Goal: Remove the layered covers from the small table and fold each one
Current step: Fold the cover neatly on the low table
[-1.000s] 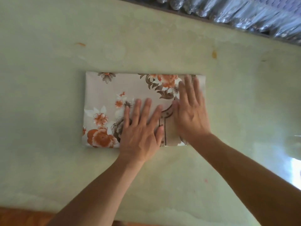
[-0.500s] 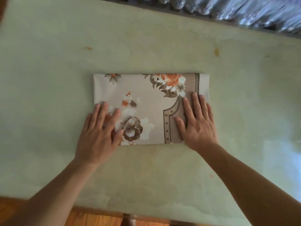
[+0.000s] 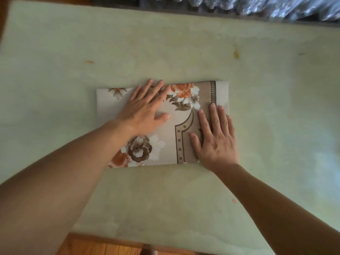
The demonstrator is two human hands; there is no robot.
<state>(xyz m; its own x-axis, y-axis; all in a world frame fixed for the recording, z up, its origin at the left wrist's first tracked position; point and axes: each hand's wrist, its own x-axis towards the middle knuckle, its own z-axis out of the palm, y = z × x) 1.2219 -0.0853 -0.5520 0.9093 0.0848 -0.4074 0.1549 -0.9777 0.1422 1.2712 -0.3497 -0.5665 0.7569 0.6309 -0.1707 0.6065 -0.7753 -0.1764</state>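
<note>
A folded beige cover (image 3: 171, 129) with orange and brown flowers lies as a flat rectangle in the middle of the small table. The table itself wears a pale green cover (image 3: 184, 199) with a few stains. My left hand (image 3: 145, 109) lies flat on the upper left part of the folded cover, fingers straight and reaching its far edge. My right hand (image 3: 215, 137) presses flat on the cover's right end, fingers straight beside the brown border stripe. My left forearm hides the cover's lower left corner.
Crinkled silvery plastic (image 3: 257, 6) runs along the far side beyond the table. Wooden floor (image 3: 103, 247) shows below the table's near edge. Small orange stains (image 3: 236, 54) mark the green cover.
My left hand has slid from the cover's near left corner up to its far edge. My right hand has stayed on the right end.
</note>
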